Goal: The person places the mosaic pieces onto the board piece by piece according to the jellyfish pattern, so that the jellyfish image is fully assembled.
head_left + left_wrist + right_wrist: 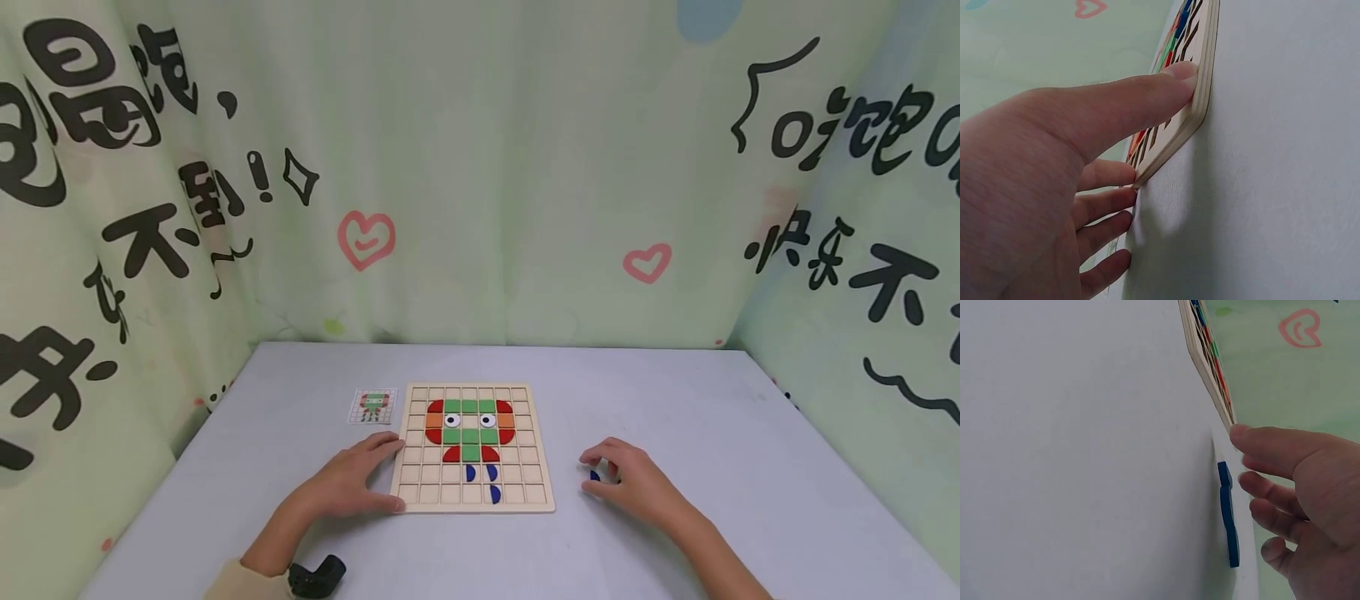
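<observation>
A wooden grid board (535, 479) lies on the table, bearing a figure of green, red and orange pieces with two round eye pieces (452, 421). Below them sit blue half-round pieces (495, 494) in the lower cells. My left hand (352, 475) rests against the board's left side, fingers spread; its thumb (1175, 78) lies on the rim near a corner. Right of the board, my right hand (630, 483) hovers around loose blue pieces (1228, 512), thumb and fingers apart. The hand partly hides these pieces in the head view.
A small pattern card (372, 407) showing a similar figure lies left of the board's far corner. A black device (317, 577) is at the left wrist. Printed curtains (502, 167) hang behind and beside the white table (637, 383).
</observation>
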{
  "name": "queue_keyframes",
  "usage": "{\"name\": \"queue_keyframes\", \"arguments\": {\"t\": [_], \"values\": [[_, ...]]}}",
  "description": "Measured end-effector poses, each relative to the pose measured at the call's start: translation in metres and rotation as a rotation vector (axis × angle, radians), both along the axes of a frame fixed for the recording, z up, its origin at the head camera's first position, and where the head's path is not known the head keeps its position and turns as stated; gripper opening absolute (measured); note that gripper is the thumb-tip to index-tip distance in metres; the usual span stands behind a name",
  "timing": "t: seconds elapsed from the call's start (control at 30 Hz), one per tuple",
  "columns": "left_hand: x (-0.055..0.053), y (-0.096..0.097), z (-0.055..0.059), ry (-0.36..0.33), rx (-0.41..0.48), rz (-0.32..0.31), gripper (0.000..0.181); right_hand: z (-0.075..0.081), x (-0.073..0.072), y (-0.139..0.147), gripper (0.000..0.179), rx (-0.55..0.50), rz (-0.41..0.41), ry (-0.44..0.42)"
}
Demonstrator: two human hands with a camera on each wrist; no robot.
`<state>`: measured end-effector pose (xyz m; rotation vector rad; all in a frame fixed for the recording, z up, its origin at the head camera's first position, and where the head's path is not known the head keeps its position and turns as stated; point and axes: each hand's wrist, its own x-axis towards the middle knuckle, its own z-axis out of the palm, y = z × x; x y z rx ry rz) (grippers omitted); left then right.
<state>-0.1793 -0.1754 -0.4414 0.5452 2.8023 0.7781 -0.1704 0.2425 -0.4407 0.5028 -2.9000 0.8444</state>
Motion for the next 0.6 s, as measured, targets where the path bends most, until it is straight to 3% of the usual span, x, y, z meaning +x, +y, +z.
{"name": "queue_keyframes", "arguments": {"t": [0.27,0.6], "values": [[0.000,0.002,-0.001,0.010,-0.016,0.006,0.087,-0.001,0.003,0.016,0.026,0.035,-0.008,-0.020],[-0.001,0.001,-0.002,0.012,-0.010,-0.004,0.087,-0.004,-0.001,0.014,0.018,0.020,0.013,-0.029]]}}
